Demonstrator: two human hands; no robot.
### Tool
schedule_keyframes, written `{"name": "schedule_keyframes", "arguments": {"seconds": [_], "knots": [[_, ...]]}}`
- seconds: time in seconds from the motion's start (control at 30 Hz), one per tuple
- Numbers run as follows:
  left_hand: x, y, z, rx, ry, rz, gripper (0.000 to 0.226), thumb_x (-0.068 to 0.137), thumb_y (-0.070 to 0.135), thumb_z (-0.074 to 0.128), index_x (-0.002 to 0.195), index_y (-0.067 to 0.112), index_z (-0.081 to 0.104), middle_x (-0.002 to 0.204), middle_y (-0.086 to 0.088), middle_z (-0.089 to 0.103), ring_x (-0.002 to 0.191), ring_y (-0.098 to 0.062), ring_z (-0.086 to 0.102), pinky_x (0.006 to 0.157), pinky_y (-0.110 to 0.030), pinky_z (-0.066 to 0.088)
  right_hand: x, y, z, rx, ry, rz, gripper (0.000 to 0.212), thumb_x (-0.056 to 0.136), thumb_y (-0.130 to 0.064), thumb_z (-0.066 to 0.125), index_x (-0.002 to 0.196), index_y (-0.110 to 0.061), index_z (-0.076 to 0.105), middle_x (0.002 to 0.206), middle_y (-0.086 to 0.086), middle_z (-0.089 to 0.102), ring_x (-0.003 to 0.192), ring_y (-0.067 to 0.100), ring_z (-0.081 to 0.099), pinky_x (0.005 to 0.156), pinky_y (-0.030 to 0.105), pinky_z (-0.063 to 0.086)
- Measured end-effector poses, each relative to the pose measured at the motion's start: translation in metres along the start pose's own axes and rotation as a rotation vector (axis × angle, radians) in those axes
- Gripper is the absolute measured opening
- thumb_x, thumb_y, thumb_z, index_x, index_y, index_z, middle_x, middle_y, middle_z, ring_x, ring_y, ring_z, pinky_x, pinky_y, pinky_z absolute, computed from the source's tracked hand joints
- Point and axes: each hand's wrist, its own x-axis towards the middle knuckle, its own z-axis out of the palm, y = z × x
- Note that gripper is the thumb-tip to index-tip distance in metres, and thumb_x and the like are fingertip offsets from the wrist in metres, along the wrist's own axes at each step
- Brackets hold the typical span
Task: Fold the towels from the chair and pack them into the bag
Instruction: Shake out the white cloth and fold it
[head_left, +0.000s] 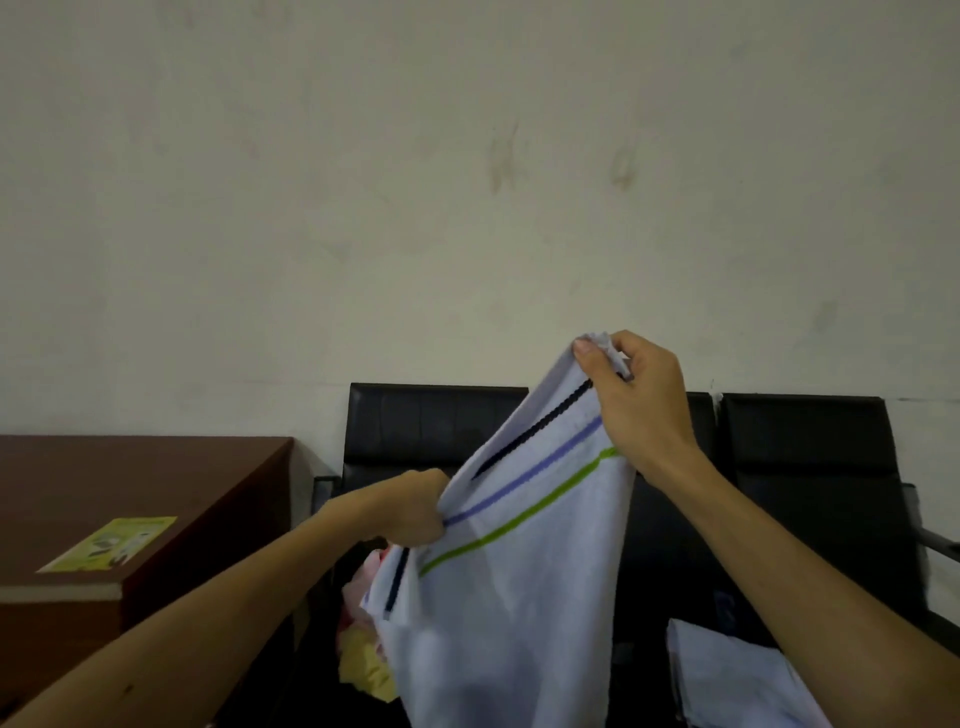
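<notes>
- Step in hand, by judgement: spreading a striped white towel (519, 597) for its first fold, held in the air before the black chair (426, 421)
- Right hand (639, 400) pinches the top corner; left hand (415, 506) is clamped on the same edge lower down
- Second white towel (727, 670) lies on the seat, lower right
- Bag not in view
- Next move calls for levelling the edge, then bringing the corners together
</notes>
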Motion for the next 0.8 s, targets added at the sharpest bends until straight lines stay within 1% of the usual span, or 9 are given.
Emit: {"name": "schedule_keyframes", "arguments": {"seconds": [0.07,0.13,0.23,0.3,0.37,0.47,0.53,0.67,0.8], "knots": [[-0.003,-0.006,-0.012,0.012,0.056,-0.023,0.011,0.086,0.011,0.06,0.087,0.022,0.057,0.081,0.006,0.06,0.082,-0.019,0.062,0.07,-0.027,0.051,-0.004,0.011,-0.008,0.0,0.022,0.042,0.047,0.098,-0.031,0.057,0.059,-0.016,0.034,0.055,-0.003,0.035,0.05,0.006,0.031,0.048,0.021,0.028],[-0.01,-0.011,-0.025,-0.023,0.157,-0.041,0.024,0.085,0.007,0.056,0.072,0.026,0.058,0.074,0.006,0.061,0.077,-0.018,0.063,0.064,-0.025,0.049,-0.011,0.027,-0.017,0.021,0.031,0.105,0.048,0.098,-0.032,0.057,0.063,-0.005,0.039,0.06,0.012,0.04,0.057,0.012,0.037,0.053,0.025,0.032],[-0.021,-0.019,-0.037,-0.117,0.306,-0.041,0.034,0.086,0.002,0.053,0.063,0.026,0.054,0.067,0.005,0.059,0.064,-0.012,0.057,0.052,-0.018,0.04,-0.031,0.053,-0.026,0.069,0.05,0.216,0.048,0.098,-0.035,0.057,0.079,0.009,0.051,0.076,0.03,0.054,0.064,0.02,0.048,0.061,0.033,0.041],[-0.027,-0.025,-0.037,-0.137,0.36,-0.023,0.032,0.087,0.002,0.053,0.063,0.024,0.056,0.067,0.001,0.062,0.067,-0.016,0.06,0.053,-0.019,0.04,-0.047,0.066,-0.029,0.103,0.052,0.303,0.037,0.098,-0.032,0.057,0.082,0.001,0.061,0.08,0.025,0.062,0.067,0.021,0.056,0.061,0.035,0.048],[-0.032,-0.032,-0.028,-0.025,0.362,-0.009,0.03,0.089,0.004,0.052,0.067,0.023,0.058,0.071,-0.001,0.064,0.075,-0.023,0.063,0.058,-0.021,0.041,-0.064,0.077,-0.03,0.119,0.049,0.377,0.029,0.098,-0.03,0.057,0.083,-0.006,0.065,0.08,0.021,0.065,0.067,0.024,0.06,0.06,0.035,0.052],[-0.033,-0.043,-0.001,0.221,0.359,-0.025,0.022,0.097,0.007,0.046,0.102,0.014,0.067,0.099,-0.009,0.07,0.093,-0.031,0.066,0.075,-0.032,0.05,-0.086,0.087,-0.028,0.128,0.014,0.423,0.028,0.097,-0.028,0.059,0.084,-0.004,0.066,0.078,0.018,0.067,0.065,0.018,0.061,0.058,0.031,0.052],[-0.032,-0.052,0.017,0.199,0.391,-0.033,0.021,0.101,0.011,0.046,0.111,0.01,0.065,0.108,-0.01,0.07,0.097,-0.031,0.066,0.08,-0.037,0.052,-0.099,0.09,-0.026,0.125,0.006,0.449,0.029,0.097,-0.027,0.059,0.084,-0.003,0.066,0.075,0.014,0.066,0.062,0.011,0.059,0.055,0.024,0.051],[-0.043,-0.071,0.052,-0.19,0.4,-0.118,0.01,0.097,0.019,0.062,0.092,0.014,0.069,0.082,0.003,0.066,0.073,-0.013,0.063,0.063,-0.022,0.046,-0.143,0.114,-0.021,0.149,-0.013,0.586,0.024,0.097,-0.027,0.06,0.083,-0.009,0.068,0.077,0.009,0.068,0.069,0.017,0.063,0.062,0.032,0.053],[-0.067,-0.093,0.117,-0.288,0.148,-0.033,0.028,0.085,0.037,0.074,0.064,0.018,0.07,0.058,0.004,0.063,0.054,-0.008,0.058,0.054,-0.029,0.046,-0.204,0.144,-0.027,0.155,-0.028,0.772,0.02,0.097,-0.027,0.061,0.081,-0.017,0.069,0.076,-0.001,0.069,0.069,0.011,0.065,0.061,0.027,0.053]]}}
